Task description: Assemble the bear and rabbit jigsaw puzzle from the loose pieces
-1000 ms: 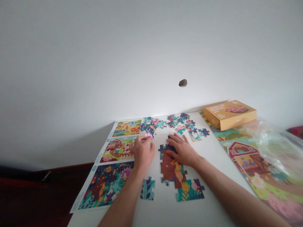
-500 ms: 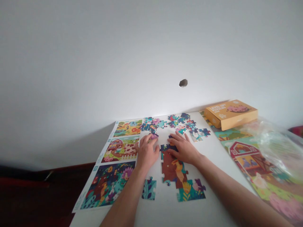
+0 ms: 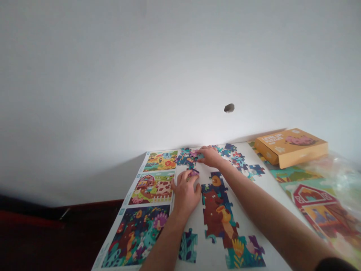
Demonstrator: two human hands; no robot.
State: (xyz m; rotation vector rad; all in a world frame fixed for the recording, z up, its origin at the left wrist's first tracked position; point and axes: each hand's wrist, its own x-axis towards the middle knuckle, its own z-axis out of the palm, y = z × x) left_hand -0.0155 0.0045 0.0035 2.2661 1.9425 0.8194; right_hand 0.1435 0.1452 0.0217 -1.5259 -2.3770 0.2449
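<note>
My left hand (image 3: 186, 194) is low over the white table, its fingers curled onto a purple jigsaw puzzle piece (image 3: 194, 173). Farther back, my right hand (image 3: 211, 156) has its fingers and thumb closing at a puzzle piece among the loose puzzle pieces (image 3: 184, 160); the fingers partly cover it. Between my forearms lies the partly joined puzzle (image 3: 211, 210), showing a brown bear, a yellow jug and a yellow flower. A separate teal leaf piece (image 3: 188, 246) is beside my left forearm.
On the left lies a picture sheet (image 3: 135, 235) with several printed scenes. More loose pieces (image 3: 239, 160) are spread at the back right. An orange puzzle box (image 3: 291, 145) stands on a farm-printed sheet (image 3: 318, 203), near clear plastic wrap (image 3: 341, 180). A white wall (image 3: 169, 75) rises behind the table.
My right hand has left the joined puzzle and reached back and left to the loose pieces, uncovering the puzzle's top. My left hand stays at the purple piece. The view has shifted slightly.
</note>
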